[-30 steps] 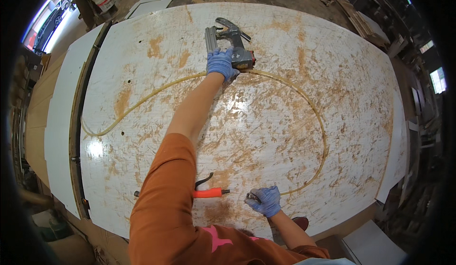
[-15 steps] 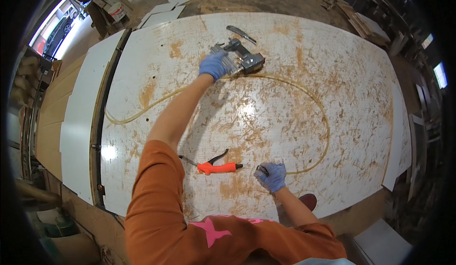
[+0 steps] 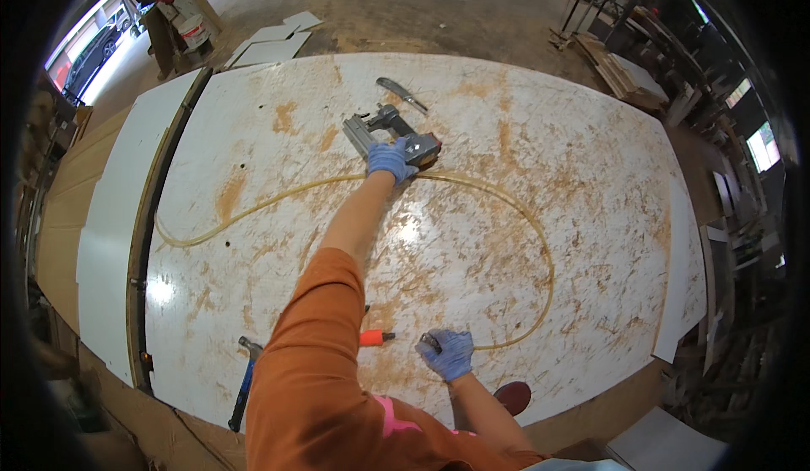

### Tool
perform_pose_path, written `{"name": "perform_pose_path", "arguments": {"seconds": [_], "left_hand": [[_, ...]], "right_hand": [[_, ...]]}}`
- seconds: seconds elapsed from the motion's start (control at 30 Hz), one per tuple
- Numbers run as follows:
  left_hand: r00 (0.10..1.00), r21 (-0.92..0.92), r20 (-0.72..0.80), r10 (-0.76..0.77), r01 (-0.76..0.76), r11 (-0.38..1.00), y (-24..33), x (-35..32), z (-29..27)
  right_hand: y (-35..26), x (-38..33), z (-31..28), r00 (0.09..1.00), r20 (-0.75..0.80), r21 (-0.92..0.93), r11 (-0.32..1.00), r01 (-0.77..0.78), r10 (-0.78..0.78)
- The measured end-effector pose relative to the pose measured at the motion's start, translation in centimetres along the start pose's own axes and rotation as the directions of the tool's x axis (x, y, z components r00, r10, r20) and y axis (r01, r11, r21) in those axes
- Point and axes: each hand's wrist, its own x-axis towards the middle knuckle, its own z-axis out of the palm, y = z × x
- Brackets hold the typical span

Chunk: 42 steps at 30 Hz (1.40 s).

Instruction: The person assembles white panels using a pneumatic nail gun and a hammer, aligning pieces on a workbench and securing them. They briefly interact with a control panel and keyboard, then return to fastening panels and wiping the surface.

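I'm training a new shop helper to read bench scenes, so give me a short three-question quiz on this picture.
1. True or false: the left hand rests on the nail gun.
2. What does the right hand hold?
A. a paintbrush
B. the end of the yellow hose
C. a tape measure
3. Fill in: the blue-handled hammer lies near the table's ____ edge, by the person's left sleeve.

Key
1. True: the gloved hand is on the tool's rear.
2. B: the hose loops from the gun round to this hand.
3. Near.
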Motion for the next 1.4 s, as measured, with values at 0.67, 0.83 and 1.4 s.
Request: {"name": "perform_pose_path", "arguments": {"seconds": [0.67,0.83,1.4], "left_hand": [[0.922,0.215,-0.175,0.345,-0.306,0.928,-20.2,-39.4,-6.6],[0.971,-0.136,-0.157,0.183,-0.204,0.969,-13.9,-45.5,-4.8],[0.615,-0.619,0.671,-0.414,0.157,-0.770,-5.0,-50.0,4.9]], "right_hand": [[-2.3,1.5,-0.7,0.959,0.246,0.156,0.971,-0.183,0.141],[-3.9,6.1,-0.2,0.926,0.351,0.115,0.988,0.103,-0.137],[-10.8,-4.2,1.5,0.877,0.480,0.084,0.995,-0.062,0.014]]}}
